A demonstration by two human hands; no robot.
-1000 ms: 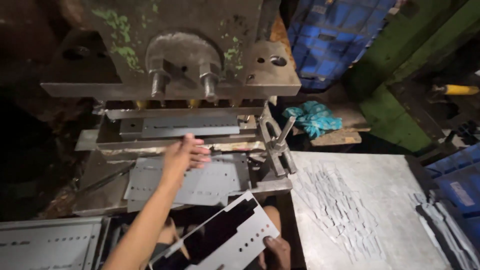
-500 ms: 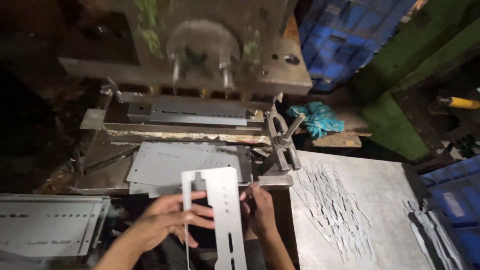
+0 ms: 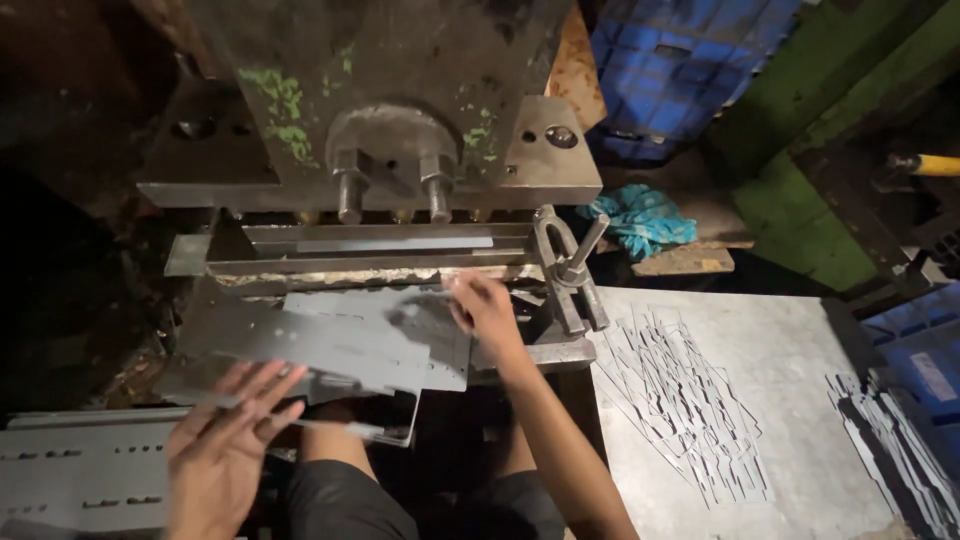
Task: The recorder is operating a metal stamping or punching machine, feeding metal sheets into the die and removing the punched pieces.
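Two hands steadied a flat grey punched metal sheet [image 3: 330,345] beneath the press: left hand [image 3: 225,435] spread open under its near edge, right hand [image 3: 485,310] gripping the far corner

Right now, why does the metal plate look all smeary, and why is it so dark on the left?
Head view: the metal sheet and left hand are streaked with motion blur; the right hand looks sharper; the press is dimly lit, and the left side falls into deep shadow.
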